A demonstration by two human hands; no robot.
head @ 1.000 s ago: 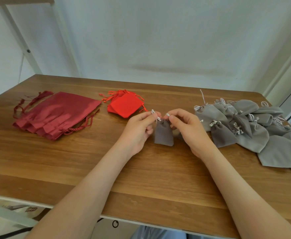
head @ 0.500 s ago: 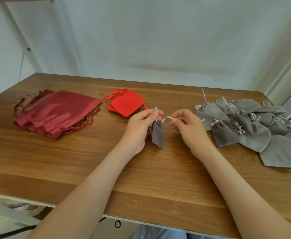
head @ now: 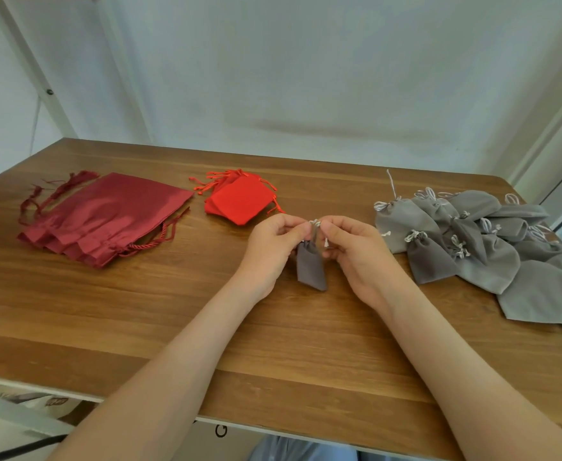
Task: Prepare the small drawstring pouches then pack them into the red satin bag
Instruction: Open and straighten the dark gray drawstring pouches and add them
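A small grey drawstring pouch (head: 311,269) hangs over the middle of the wooden table (head: 139,311). My left hand (head: 273,249) pinches its gathered top from the left. My right hand (head: 356,252) pinches the white cord at the top from the right. The two sets of fingertips nearly touch above the pouch. A stack of dark red satin bags (head: 106,216) with tasselled cords lies flat at the far left. A small stack of bright red pouches (head: 239,201) sits just beyond my left hand.
A heap of several grey pouches (head: 479,241) with white cords covers the table's right side, reaching its right edge. Behind the table is a white wall, with a white slanted frame bar (head: 36,71) at the upper left.
My hands had drawn the white cord apart half a second ago. They have come back together at the pouch's top, and the pouch hangs lower between them.
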